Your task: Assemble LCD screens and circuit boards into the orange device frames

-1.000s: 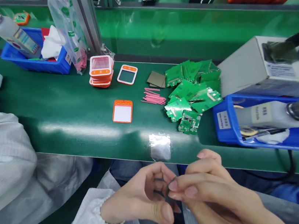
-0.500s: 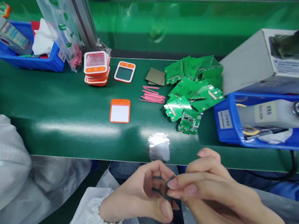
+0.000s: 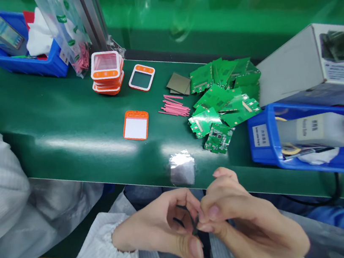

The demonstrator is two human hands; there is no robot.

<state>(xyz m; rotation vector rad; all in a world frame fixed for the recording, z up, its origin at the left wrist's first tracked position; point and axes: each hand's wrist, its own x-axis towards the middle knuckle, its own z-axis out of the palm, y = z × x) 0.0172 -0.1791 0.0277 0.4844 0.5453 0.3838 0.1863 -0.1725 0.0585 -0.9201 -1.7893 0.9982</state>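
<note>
the thin dark piece (image 3: 194, 224) sits between the two hands, on the person's side of the worktop (image 3: 87, 119), just off its near edge. the left hand (image 3: 160, 226) curls loosely around it, thumb and fingers apart, dark strands showing within the curl; how firmly it holds cannot be told. the right hand (image 3: 252, 220) pinches the piece's right side between thumb and fingertips, so both hands are at it and neither is nearer. the part that shows runs from the left fingers down towards the left thumb, roughly across the line between the hands; its full length is hidden by fingers.

on the worktop, the clear film square (image 3: 182, 168) lies flat by the near edge, just beyond the left fingertips, the left hand nearer to it. the orange frame with a white panel (image 3: 136, 125) lies farther in, towards the far edge and left of the film.
</note>
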